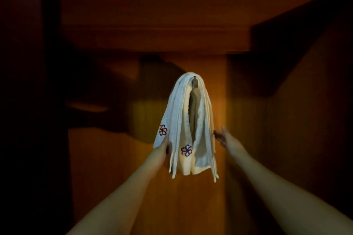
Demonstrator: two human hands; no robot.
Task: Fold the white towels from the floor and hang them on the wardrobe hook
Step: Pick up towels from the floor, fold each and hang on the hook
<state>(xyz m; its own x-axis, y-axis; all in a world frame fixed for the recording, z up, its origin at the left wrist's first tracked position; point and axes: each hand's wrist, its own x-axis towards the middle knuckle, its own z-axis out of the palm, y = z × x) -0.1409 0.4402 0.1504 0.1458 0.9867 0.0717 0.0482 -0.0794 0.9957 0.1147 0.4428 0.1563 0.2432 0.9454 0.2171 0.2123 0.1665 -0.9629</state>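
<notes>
The folded white towels (188, 126) hang draped over the metal wardrobe hook (195, 82) on the wooden wardrobe panel (217, 86), layers uneven. A tug on either side could slide the stack off that small hook — it sits near one edge. The left hand (163, 144) touches the flower-embroidered corner, its curl hidden; the right hand (222, 136) hovers just beside, fingers straight — holding nothing.
</notes>
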